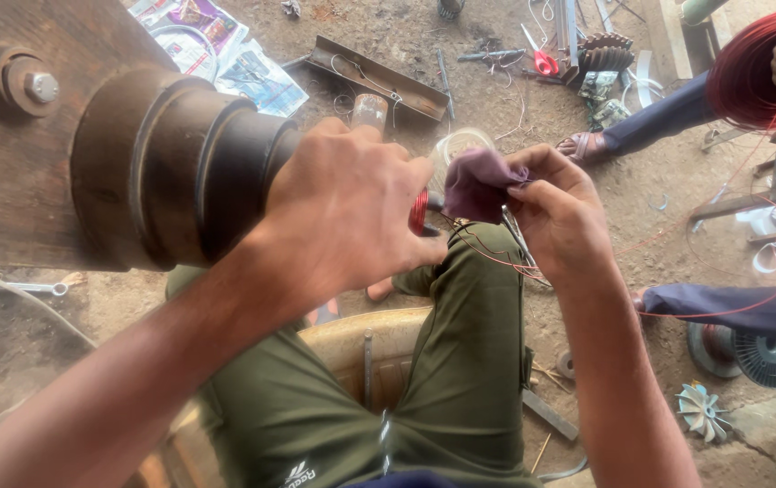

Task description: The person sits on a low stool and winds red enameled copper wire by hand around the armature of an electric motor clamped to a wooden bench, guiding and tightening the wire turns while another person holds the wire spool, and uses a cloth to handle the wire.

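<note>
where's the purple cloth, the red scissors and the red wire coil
purple cloth (pixel 476 183), head view, middle of the bunched fabric
red scissors (pixel 543 60), head view, on the red handles
red wire coil (pixel 749 81), head view, left side of the bundle held by another person

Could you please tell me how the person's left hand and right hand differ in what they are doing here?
The left hand wraps the red-wound spool beside the stepped pulley, back to camera; the right hand pinches a purple cloth in its fingertips. Both are bare and raised above the green trousers.

Stepped pulley (pixel 171 167) lies left of the left hand (pixel 343 212); cloth (pixel 476 183) right; scissors (pixel 541 56) behind.
</note>
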